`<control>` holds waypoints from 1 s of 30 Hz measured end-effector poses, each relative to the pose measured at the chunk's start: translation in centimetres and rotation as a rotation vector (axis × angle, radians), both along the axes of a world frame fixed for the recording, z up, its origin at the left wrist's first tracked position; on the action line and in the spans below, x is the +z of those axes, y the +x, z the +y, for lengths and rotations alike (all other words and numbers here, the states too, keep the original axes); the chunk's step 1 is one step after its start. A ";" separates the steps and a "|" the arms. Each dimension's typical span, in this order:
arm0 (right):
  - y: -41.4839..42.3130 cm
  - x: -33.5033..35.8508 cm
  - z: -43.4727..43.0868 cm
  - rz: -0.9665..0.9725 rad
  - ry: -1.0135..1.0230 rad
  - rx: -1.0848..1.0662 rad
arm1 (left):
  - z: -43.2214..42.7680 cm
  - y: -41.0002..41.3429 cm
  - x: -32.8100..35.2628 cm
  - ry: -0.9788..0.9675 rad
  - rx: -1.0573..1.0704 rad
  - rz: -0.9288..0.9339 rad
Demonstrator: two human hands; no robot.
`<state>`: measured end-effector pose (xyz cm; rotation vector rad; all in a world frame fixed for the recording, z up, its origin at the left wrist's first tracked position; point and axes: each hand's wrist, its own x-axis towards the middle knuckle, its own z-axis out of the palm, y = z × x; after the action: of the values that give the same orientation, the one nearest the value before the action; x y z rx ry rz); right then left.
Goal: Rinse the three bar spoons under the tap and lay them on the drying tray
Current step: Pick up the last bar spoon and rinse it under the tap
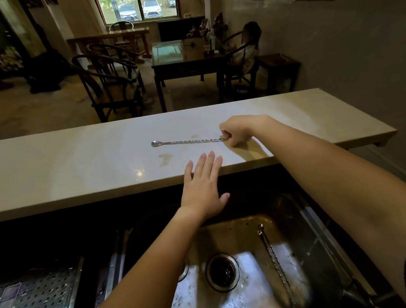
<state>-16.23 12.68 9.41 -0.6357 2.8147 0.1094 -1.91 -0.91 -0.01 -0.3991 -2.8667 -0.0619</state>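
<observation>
A long twisted-stem bar spoon [186, 141] lies flat on the pale counter [77, 162], bowl end to the left. My right hand [237, 132] pinches its right end with fingers closed. My left hand [203, 187] is flat and open, fingers spread, resting at the counter's near edge above the sink. A second bar spoon [275, 261] lies in the steel sink [229, 233], right of the drain [222, 271]. The perforated metal drying tray [32, 300] sits at the lower left, with no spoon visible on it. No tap is clearly in view.
A small brown stain [165, 157] marks the counter near my left hand. Beyond the counter are dark wooden chairs [110, 83] and a glass-topped table [180, 56]. A grey wall [345, 35] bounds the right side.
</observation>
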 end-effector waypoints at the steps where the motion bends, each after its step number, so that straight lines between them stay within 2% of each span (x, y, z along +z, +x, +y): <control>1: 0.0 0.0 0.3 -0.025 -0.038 -0.010 | 0.0 0.0 -0.1 -0.001 -0.001 0.000; 6: 1.7 0.0 2.3 -0.068 -0.280 -0.054 | 0.0 -0.2 -0.3 -0.014 0.000 0.007; 12: 8.0 0.4 4.4 0.127 -0.505 -0.119 | 0.1 -0.1 -0.5 -0.012 -0.009 0.011; 17: 15.1 -0.6 7.4 0.245 -0.704 -0.295 | 0.0 0.2 0.2 0.085 -0.035 0.003; 19: 18.2 -1.8 8.7 0.294 -0.776 -0.379 | 0.6 0.3 1.2 0.338 -0.037 -0.018; 20: 19.7 -2.5 9.3 0.304 -0.810 -0.421 | 1.4 0.4 2.0 0.573 -0.031 -0.068; 22: 22.7 -4.0 10.3 0.331 -0.869 -0.498 | 3.7 0.3 3.6 1.082 -0.016 -0.234; 25: 26.8 -6.7 11.1 0.362 -0.992 -0.630 | 8.5 -0.4 4.9 1.562 -0.006 -0.482; 27: 28.9 -9.1 11.6 0.352 -1.008 -0.719 | 11.8 -0.6 4.7 1.780 -0.042 -0.656; 30: 30.7 -13.3 12.1 0.271 -0.935 -0.856 | 16.0 0.5 2.7 1.826 -0.074 -0.799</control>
<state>14.49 24.75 -3.94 0.5412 2.9925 -1.3922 -1.43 15.09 2.73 -0.0107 -1.9430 -2.8648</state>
